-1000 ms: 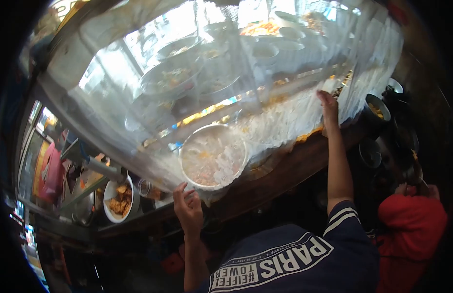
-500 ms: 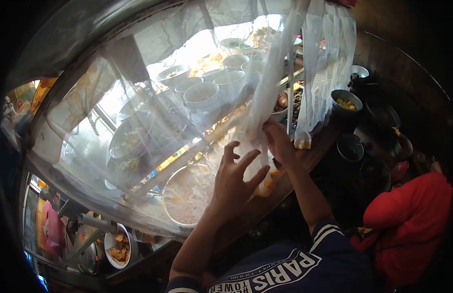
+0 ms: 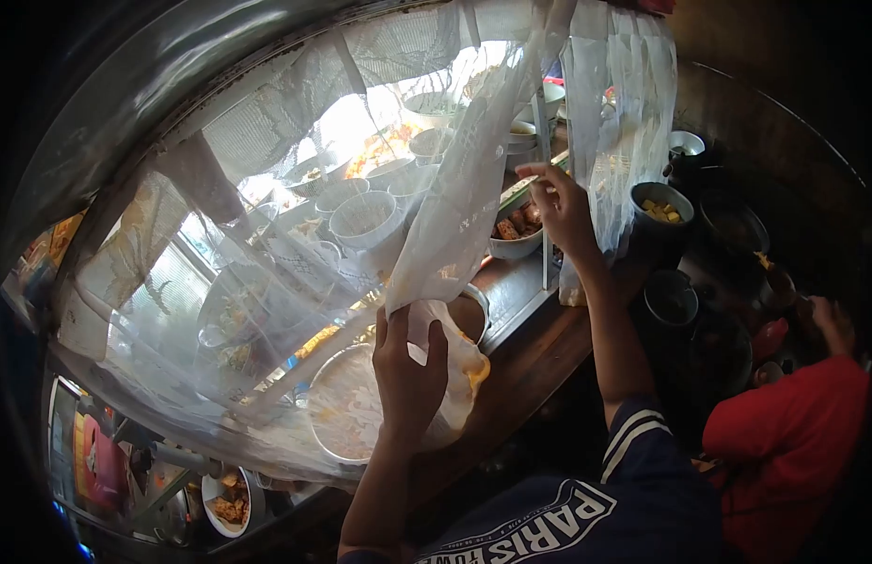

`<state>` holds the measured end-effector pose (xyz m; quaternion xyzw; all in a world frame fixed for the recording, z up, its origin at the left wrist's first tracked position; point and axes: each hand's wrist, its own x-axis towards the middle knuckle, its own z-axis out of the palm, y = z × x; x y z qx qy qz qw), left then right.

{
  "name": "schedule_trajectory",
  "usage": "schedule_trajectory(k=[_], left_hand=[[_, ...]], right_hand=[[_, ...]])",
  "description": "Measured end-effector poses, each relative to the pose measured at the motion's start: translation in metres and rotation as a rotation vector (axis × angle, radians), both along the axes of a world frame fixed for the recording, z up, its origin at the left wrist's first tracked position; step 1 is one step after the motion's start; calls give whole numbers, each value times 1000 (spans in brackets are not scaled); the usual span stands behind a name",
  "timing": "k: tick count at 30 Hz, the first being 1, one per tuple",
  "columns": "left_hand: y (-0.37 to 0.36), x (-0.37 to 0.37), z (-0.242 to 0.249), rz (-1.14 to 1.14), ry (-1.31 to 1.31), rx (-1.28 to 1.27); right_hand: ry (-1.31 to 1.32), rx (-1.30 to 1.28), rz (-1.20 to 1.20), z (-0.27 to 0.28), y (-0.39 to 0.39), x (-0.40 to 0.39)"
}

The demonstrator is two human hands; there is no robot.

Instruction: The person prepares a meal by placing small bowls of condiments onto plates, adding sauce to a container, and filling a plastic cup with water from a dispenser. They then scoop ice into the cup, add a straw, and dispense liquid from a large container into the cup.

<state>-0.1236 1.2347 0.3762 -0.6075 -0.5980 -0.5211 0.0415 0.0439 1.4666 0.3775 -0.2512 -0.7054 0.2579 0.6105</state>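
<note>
A sheer white curtain (image 3: 455, 207) hangs over a display of bowls. My left hand (image 3: 409, 371) is at its lower edge, fingers wrapped round the gathered cloth above a large round dish (image 3: 346, 399). An orange-yellow stain marks the curtain's hem right of that hand. My right hand (image 3: 560, 205) is raised in the gap between the curtain and a bunched white curtain (image 3: 612, 122), its fingers apart and holding nothing. Just left of it is a bowl of brown food (image 3: 518, 228).
A bowl of yellow pieces (image 3: 661, 205) and dark pans (image 3: 671, 298) stand at the right. Beside them is a person in a red top (image 3: 793, 442), with one hand near the pans. A wooden ledge (image 3: 530, 367) runs along the display. Fried food fills a white bowl (image 3: 231, 503) at lower left.
My left hand has moved left and down and closed on the curtain. My right hand has let go of the cloth and risen. The curtain has shifted left, widening the gap.
</note>
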Motion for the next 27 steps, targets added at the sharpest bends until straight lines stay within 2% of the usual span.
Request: schedule_trajectory(k=[1, 2, 4, 5, 6, 8, 15, 17, 18, 21, 24, 25, 27], left_hand=[[1, 0, 1, 7, -4, 1], [3, 0, 2, 19, -22, -1], [6, -2, 3, 35, -43, -3], [8, -4, 2, 38, -55, 4], [9, -6, 1, 40, -66, 11], [8, -6, 5, 37, -69, 22], [13, -11, 7, -2, -172, 38], [15, -12, 7, 1, -168, 38], [16, -12, 7, 8, -165, 37], [18, -13, 7, -20, -219, 39], [18, -19, 5, 1, -154, -15], [18, -20, 5, 0, -156, -21], [18, -20, 4, -23, -201, -4]], right_hand=[[-17, 186, -100, 12, 8, -3], [-20, 186, -93, 20, 20, -8], [-221, 421, -115, 32, 38, -17], [-391, 392, -79, 39, 43, -17], [-391, 393, -77, 41, 48, -19], [-662, 362, -113, 46, 54, -21], [-595, 418, -44, 50, 66, -21], [-403, 592, -28, 46, 76, -26], [-404, 590, -32, 47, 74, -25], [-276, 445, 12, 52, 65, -17], [-93, 474, -155, 51, 28, 10], [-80, 467, -201, 42, 10, 23], [-90, 283, -248, 3, -25, 44]])
